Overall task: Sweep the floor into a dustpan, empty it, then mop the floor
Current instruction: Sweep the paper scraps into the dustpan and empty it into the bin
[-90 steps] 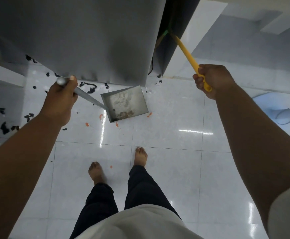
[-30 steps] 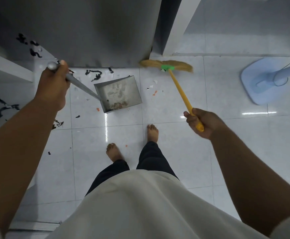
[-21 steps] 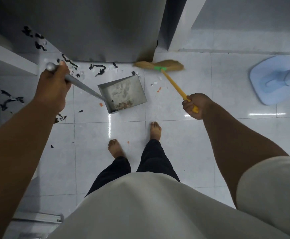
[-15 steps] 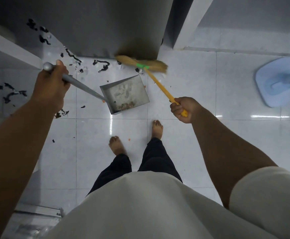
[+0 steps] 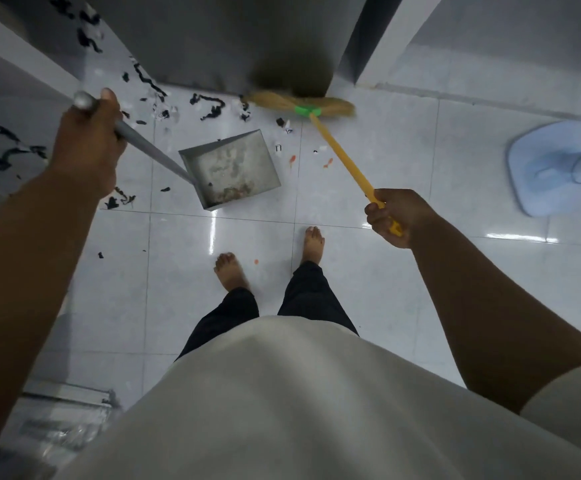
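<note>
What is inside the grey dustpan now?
The dustpan holds a small heap of brownish debris against its near wall. The rest of its floor is bare, stained metal. Nothing covers the inside; the heap's pieces are too small to name.

Glossy tiled floor [image 5: 368, 299], matt metal dustpan [image 5: 230, 168], straw-bristled broom [image 5: 303, 105]
</note>
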Motion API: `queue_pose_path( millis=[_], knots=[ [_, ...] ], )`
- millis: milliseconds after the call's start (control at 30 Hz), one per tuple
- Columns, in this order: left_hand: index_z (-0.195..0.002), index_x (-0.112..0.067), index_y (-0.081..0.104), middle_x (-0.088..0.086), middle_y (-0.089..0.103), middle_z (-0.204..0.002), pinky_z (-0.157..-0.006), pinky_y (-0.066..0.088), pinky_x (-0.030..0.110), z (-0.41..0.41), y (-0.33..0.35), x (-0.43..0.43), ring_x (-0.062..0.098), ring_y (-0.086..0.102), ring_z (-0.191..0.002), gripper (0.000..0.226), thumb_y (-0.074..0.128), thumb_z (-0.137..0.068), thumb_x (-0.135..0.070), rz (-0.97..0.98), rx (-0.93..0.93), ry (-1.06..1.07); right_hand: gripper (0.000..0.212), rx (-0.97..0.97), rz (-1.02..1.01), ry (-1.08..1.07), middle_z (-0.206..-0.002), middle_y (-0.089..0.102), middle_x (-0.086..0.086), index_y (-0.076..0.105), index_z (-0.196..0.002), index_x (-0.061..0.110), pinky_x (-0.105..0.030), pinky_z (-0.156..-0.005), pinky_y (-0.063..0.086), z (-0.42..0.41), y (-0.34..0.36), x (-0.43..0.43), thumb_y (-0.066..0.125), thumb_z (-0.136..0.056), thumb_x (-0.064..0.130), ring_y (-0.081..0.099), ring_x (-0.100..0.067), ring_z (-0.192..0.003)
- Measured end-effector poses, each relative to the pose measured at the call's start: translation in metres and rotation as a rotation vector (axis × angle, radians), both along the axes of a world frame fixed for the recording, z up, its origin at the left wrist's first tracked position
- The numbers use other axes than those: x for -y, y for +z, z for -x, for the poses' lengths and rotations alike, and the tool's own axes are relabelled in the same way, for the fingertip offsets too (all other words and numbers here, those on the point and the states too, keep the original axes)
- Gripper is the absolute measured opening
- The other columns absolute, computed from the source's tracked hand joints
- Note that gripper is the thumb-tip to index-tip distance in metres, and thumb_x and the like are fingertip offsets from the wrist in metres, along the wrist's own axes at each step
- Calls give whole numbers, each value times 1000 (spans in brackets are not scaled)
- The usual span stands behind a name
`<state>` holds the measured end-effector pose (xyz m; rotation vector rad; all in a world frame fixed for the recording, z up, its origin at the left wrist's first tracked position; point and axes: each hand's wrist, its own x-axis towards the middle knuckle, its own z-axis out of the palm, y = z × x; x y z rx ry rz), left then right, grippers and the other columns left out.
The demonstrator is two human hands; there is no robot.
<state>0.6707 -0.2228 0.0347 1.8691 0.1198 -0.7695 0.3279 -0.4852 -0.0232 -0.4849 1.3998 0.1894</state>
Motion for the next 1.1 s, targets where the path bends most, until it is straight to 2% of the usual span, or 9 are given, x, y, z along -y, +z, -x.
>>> queue_pose_path(
  millis=[67, 200, 300, 367, 533, 700, 900, 1000, 1100],
  knots=[
    [-81, -26, 48, -9, 43, -76, -80, 41, 22, -3, 1, -5, 4, 44, -70, 26, 51, -100, -43, -8, 14, -22, 6, -14, 6, -66, -67, 41, -2, 34, -103, 12, -17, -32, 24, 4, -5, 0, 37, -99, 15, 31, -7, -40],
    [-81, -25, 42, -7, 34, -72, -56, 31, 17, -3, 2, -14, 5, 32, -60, 29, 47, -103, -43, -38, 26, -49, 9, 20, -79, -204, -60, 43, -1, 39, -100, 10, -15, -32, 24, -11, -25, 1, 34, -102, 17, 32, -6, -37],
    [-87, -22, 45, -8, 37, -76, -65, 40, 12, -7, 1, -22, 3, 38, -65, 24, 45, -105, -38, -21, 25, -8, 19, 70, -182, -243, -58, 43, -1, 42, -90, 9, -14, -31, 25, -38, -37, -10, 32, -103, 18, 34, -6, -35],
    [-93, -20, 46, -9, 38, -78, -72, 41, 13, -11, 0, -30, 3, 39, -71, 22, 46, -105, -38, -17, 11, 13, 20, 106, -224, -244, -59, 43, -1, 42, -89, 8, -14, -31, 25, -58, -40, -24, 32, -104, 18, 34, -5, -34],
    [-79, -24, 48, -8, 42, -75, -84, 42, 25, -21, 0, -47, 5, 42, -69, 27, 49, -103, -38, -25, 21, 61, 15, 213, -272, -215, -59, 42, -2, 42, -95, 9, -14, -30, 25, -94, -25, -58, 33, -104, 18, 33, -5, -35],
    [-78, -26, 49, -9, 46, -76, -75, 39, 24, -30, 5, -61, 5, 45, -69, 28, 49, -103, -40, -32, 25, 51, 8, 212, -201, -81, -60, 44, -1, 38, -100, 12, -14, -29, 25, -94, -2, -67, 37, -102, 20, 34, -4, -37],
    [-80, -25, 48, -7, 43, -75, -77, 38, 24, -33, 5, -64, 4, 42, -66, 26, 47, -104, -36, -4, 18, 38, 8, 80, -74, -13, -62, 45, -2, 36, -98, 12, -16, -31, 26, -60, -3, -60, 39, -100, 19, 33, -6, -39],
    [-83, -25, 51, -7, 46, -77, -82, 39, 27, -35, 2, -66, 4, 45, -70, 24, 50, -101, -39, -26, 18, 31, 8, 45, -72, -63, -61, 46, -2, 38, -95, 12, -16, -31, 26, -44, -15, -58, 39, -100, 19, 34, -6, -39],
    [-83, -25, 51, -8, 44, -76, -82, 38, 26, -35, -2, -69, 4, 43, -68, 24, 51, -101, -40, -24, 9, 12, 11, 75, -142, -182, -57, 45, -1, 41, -96, 10, -15, -32, 26, -43, -27, -58, 35, -102, 18, 34, -5, -38]
  ],
)
